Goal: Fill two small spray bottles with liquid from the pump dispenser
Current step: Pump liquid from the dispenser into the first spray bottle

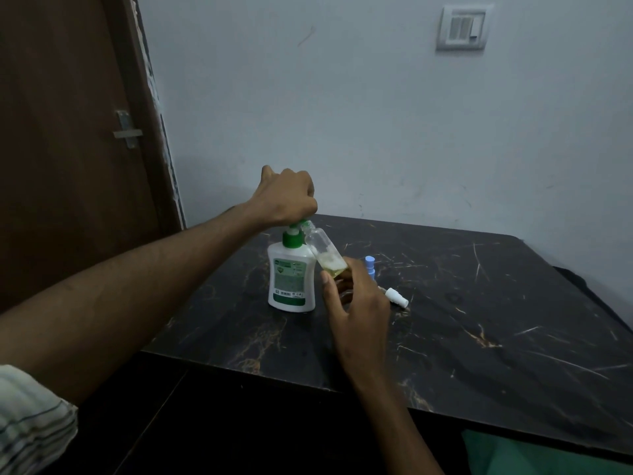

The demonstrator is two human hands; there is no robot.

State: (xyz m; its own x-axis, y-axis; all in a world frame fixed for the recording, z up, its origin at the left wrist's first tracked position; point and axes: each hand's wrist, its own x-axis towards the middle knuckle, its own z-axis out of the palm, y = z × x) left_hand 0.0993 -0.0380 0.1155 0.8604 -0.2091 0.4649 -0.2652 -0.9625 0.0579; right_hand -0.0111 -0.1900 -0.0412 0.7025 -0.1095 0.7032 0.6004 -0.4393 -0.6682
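A white pump dispenser (291,279) with a green collar and pump head stands on the black marble-patterned table (479,320). My left hand (286,195) sits on top of the green pump head, fingers curled over it. My right hand (356,303) holds a small clear spray bottle (323,250) by its base, tilted, with its open mouth against the pump spout. A little yellowish liquid with foam lies at the bottle's low end. A second small bottle with a blue spray top (370,265) stands just behind my right hand. A loose white spray cap (396,297) lies on the table.
The table stands against a pale wall with a switch plate (462,27). A brown door with a metal latch (127,130) is at the left. A green cloth (534,454) shows below the table's near right edge.
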